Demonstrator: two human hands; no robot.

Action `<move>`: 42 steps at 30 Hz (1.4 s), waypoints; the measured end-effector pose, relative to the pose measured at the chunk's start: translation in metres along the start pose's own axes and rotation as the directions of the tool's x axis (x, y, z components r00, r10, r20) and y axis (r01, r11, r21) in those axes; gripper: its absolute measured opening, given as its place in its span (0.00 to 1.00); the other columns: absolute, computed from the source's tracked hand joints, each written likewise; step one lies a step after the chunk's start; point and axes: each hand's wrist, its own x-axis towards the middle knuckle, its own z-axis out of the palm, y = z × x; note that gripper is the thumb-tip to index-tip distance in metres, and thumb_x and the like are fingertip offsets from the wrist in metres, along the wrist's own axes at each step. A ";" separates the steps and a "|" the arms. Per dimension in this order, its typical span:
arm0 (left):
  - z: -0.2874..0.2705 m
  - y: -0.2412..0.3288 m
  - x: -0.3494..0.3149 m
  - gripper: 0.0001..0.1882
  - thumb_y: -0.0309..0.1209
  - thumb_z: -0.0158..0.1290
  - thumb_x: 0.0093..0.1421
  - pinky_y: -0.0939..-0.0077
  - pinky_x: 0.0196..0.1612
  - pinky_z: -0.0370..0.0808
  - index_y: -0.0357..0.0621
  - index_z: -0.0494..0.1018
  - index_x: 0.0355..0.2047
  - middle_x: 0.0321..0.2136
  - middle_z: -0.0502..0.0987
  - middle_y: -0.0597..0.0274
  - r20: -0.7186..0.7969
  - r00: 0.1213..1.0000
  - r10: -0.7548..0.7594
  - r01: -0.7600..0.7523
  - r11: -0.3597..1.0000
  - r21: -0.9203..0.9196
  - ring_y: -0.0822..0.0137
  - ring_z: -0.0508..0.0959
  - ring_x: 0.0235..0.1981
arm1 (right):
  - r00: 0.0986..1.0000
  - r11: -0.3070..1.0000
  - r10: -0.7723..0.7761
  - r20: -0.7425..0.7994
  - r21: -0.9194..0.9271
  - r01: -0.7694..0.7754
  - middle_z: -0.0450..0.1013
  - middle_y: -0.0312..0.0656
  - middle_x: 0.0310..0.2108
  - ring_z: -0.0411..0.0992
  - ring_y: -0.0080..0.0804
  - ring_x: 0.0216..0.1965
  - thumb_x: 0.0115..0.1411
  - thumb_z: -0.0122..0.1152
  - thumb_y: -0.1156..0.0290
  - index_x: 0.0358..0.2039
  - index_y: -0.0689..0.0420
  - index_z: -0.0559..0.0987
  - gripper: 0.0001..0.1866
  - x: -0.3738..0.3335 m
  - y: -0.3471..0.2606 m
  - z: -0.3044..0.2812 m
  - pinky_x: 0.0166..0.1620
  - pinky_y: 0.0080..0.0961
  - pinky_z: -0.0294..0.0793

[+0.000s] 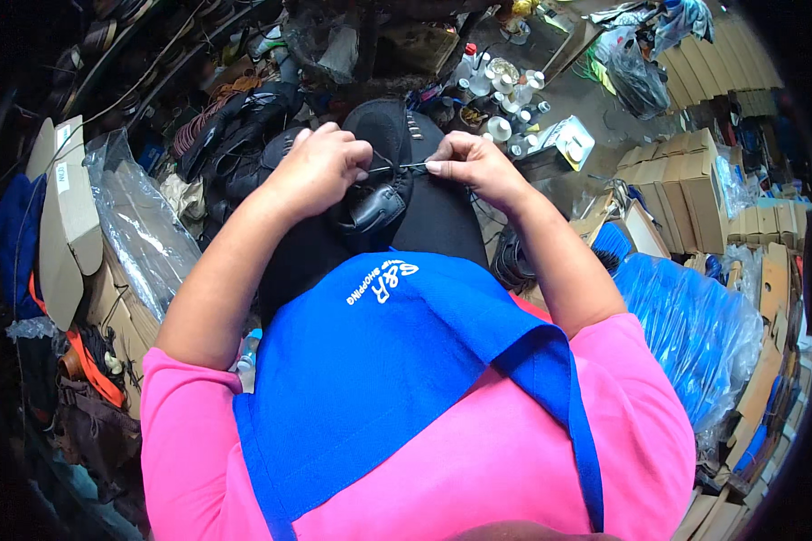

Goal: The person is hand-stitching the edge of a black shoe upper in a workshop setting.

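My left hand (323, 171) is closed in a pinch at one end of a thin, pale, straight piece (395, 169). My right hand (480, 169) pinches the other end between thumb and forefinger. Whether this piece is a needle or a taut thread is too small to tell. Just under it, between my knees, sits a black shoe (376, 210) with a glossy rounded end toward me. More black padded material (379, 126) rises beyond the hands, and its full shape is partly hidden.
A blue apron (370, 361) covers my lap. Several bottles and jars (505, 95) stand on the floor ahead to the right. Cardboard boxes (677, 189) and a plastic-wrapped blue bundle (686, 325) lie right. At left are clear plastic sheeting (140, 216) and cardboard (68, 234); black shoes (235, 144) pile up ahead.
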 end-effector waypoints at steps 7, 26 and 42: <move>0.010 0.007 0.002 0.07 0.24 0.49 0.54 0.58 0.41 0.71 0.36 0.71 0.33 0.30 0.75 0.44 0.098 0.980 -0.171 0.189 0.957 -0.221 0.46 0.75 0.37 | 0.951 0.839 -0.289 -0.111 -0.507 0.195 0.66 0.38 0.35 0.68 0.30 0.38 0.50 0.67 0.67 0.32 0.57 0.78 0.11 -0.022 0.014 0.003 0.42 0.25 0.69; 0.015 0.000 0.006 0.05 0.28 0.46 0.55 0.53 0.35 0.71 0.42 0.68 0.31 0.23 0.75 0.46 0.004 0.996 0.092 -0.091 0.986 -0.139 0.47 0.76 0.31 | 0.897 0.012 -0.285 0.339 -0.934 0.357 0.74 0.37 0.27 0.73 0.35 0.38 0.52 0.51 0.69 0.32 0.47 0.75 0.07 -0.005 -0.048 0.020 0.43 0.34 0.64; -0.071 -0.053 -0.101 0.04 0.26 0.52 0.58 0.79 0.36 0.68 0.38 0.71 0.30 0.25 0.71 0.67 -0.206 0.857 -0.472 0.135 0.592 -0.795 0.74 0.71 0.28 | 0.929 0.979 -0.185 -0.321 0.019 0.201 0.73 0.33 0.26 0.69 0.20 0.30 0.54 0.63 0.61 0.34 0.60 0.79 0.15 -0.018 -0.032 -0.048 0.35 0.18 0.67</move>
